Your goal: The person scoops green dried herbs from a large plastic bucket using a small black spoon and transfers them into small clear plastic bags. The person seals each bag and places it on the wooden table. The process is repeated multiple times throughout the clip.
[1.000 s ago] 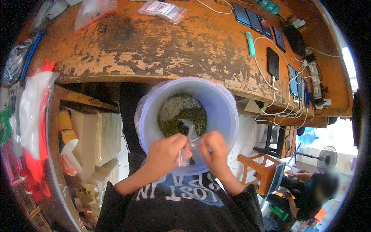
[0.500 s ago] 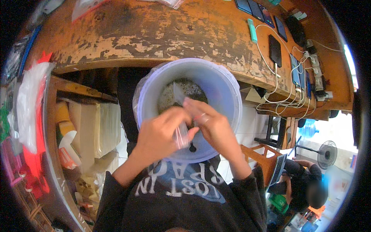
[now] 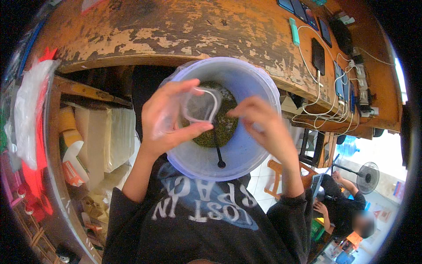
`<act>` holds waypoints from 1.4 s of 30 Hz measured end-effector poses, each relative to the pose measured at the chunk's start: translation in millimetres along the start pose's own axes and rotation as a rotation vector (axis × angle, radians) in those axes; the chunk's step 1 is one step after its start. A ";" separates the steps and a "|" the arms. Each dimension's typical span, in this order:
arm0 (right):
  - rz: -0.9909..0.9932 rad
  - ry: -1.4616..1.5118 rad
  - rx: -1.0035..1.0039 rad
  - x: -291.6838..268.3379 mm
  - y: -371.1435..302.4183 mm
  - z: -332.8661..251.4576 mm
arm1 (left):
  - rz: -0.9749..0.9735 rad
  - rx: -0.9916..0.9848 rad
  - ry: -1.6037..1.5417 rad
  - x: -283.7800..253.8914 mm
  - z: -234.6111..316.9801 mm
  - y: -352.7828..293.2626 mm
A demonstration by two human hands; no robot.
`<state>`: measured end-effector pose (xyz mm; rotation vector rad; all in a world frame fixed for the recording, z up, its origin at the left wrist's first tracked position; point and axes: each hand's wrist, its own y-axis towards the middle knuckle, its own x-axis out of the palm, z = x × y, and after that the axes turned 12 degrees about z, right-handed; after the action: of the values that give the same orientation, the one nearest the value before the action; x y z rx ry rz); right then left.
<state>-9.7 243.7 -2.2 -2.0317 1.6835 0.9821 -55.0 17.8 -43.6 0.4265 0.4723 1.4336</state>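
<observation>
A round translucent tub [image 3: 246, 163] rests on my lap, with dark green crumbled matter [image 3: 224, 127] at its bottom. A black spoon [image 3: 218, 155] lies in it, handle toward me. My left hand [image 3: 165, 119] is shut on a small clear container with a white rim [image 3: 201, 105], held tilted over the tub's left side. My right hand [image 3: 263, 125] hovers over the tub's right side, fingers drawn together, tips a little apart from the container's rim. Something pale shows under those fingers; I cannot tell whether they hold it.
A worn wooden table [image 3: 176, 31] runs across the top, with phones [image 3: 318, 55] and white charging cables [image 3: 338, 110] at its right end. Shelves with cartons [image 3: 96, 136] and plastic bags [image 3: 30, 110] stand at left. Another person [image 3: 347, 211] sits at lower right near a fan [image 3: 368, 177].
My hands have lifted and parted from a shared grip low over the tub. The left now holds the clear container higher, and the right has drawn off to the right.
</observation>
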 end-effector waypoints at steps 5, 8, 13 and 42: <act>-0.546 -0.208 -0.116 64.4 -34.5 36.5 | 0.081 -0.342 -0.457 -0.9 -1.6 -5.2; -0.589 -0.191 -0.062 69.5 -31.9 33.8 | 0.110 -0.325 -0.420 -0.1 -3.4 -7.7; -0.494 0.047 -0.004 45.8 -24.2 13.8 | 0.146 -0.339 -0.423 -2.2 -2.1 -8.8; 0.298 0.654 0.570 37.4 -42.5 13.5 | 0.211 -0.284 -0.132 -30.6 30.3 -16.2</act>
<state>29.2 235.7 -44.7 -1.8190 2.2909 -0.1626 -27.3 -14.1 -25.5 0.3456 0.1150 1.6367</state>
